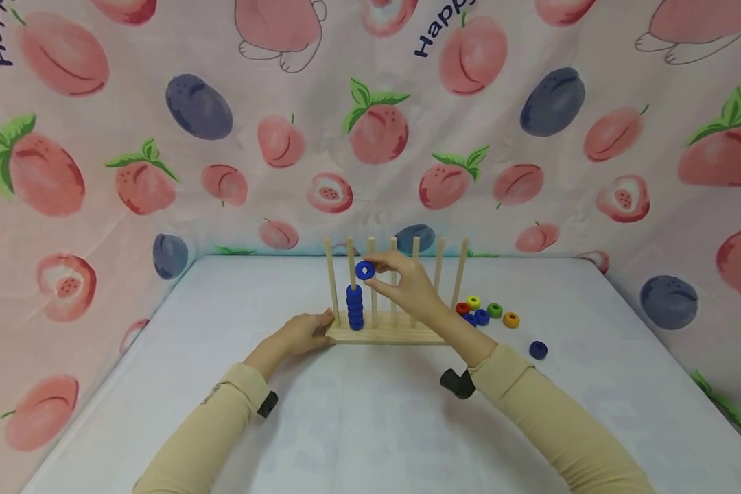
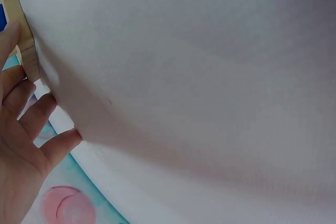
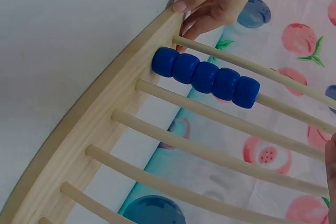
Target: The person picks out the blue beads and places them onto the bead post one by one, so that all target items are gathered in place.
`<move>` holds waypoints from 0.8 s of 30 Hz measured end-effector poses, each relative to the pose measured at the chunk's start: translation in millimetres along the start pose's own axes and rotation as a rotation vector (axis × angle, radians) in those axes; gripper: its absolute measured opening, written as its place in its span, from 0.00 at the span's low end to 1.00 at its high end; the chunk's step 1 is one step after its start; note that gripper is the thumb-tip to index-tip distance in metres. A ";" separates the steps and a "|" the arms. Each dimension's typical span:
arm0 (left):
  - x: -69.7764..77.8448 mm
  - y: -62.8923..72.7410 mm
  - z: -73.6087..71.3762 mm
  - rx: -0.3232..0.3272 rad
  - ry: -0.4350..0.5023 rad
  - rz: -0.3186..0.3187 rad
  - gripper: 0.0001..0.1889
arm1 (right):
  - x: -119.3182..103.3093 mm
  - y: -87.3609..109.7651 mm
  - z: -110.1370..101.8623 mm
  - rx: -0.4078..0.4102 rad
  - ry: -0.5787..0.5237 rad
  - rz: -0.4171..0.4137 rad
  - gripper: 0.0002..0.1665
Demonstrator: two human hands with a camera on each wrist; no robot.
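Observation:
A wooden peg stand [image 1: 395, 336] with a row of upright pegs stands mid-table. Several blue beads [image 1: 355, 309] are stacked on its second peg from the left; the right wrist view shows the same blue stack [image 3: 203, 77]. Between thumb and fingertips, my right hand [image 1: 410, 283] pinches a blue bead [image 1: 358, 272], its hole facing me. This bead is beside the upper part of the second peg, above the stack. My left hand [image 1: 299, 334] holds the left end of the base, thumb at the front edge [image 3: 181, 6] and fingers around the end.
Right of the stand lie loose beads: a red bead [image 1: 462, 308], a yellow bead [image 1: 473, 302], a green bead [image 1: 495, 311], an orange bead [image 1: 511, 320] and blue ones [image 1: 482, 317]. A dark blue bead [image 1: 538, 350] lies nearer. A fruit-patterned cloth [image 1: 370, 185] hangs behind the white table [image 1: 358, 425].

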State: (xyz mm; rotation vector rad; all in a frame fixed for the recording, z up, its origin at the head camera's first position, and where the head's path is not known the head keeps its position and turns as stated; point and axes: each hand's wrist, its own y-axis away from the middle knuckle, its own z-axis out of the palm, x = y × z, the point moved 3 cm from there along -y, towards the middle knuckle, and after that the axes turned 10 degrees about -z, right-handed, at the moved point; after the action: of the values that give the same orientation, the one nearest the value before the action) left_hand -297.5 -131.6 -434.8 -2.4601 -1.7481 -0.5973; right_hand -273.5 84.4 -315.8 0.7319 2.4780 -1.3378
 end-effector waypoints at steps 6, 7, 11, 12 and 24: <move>0.3 -1.8 -0.1 -0.002 -0.005 -0.010 0.34 | -0.4 -7.6 -1.2 0.027 0.016 -0.001 0.22; 0.2 -2.0 -0.1 -0.001 -0.006 -0.009 0.34 | -0.5 -9.3 -1.4 0.037 0.021 -0.008 0.21; 0.7 -1.6 -1.9 0.002 -0.002 -0.015 0.34 | -2.4 -17.4 -3.2 0.069 0.036 -0.048 0.21; 0.7 -1.4 -2.3 0.004 0.002 -0.016 0.34 | -2.8 -19.3 -3.7 0.074 0.045 -0.054 0.21; -1.3 -2.3 0.9 0.005 0.020 -0.025 0.34 | -2.6 -37.3 -5.4 0.080 0.056 -0.087 0.20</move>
State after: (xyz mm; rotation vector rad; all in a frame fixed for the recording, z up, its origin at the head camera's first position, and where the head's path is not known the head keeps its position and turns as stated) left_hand -299.7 -131.7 -436.5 -2.4243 -1.7729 -0.6160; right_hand -290.8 70.9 -285.1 0.6957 2.5399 -1.4742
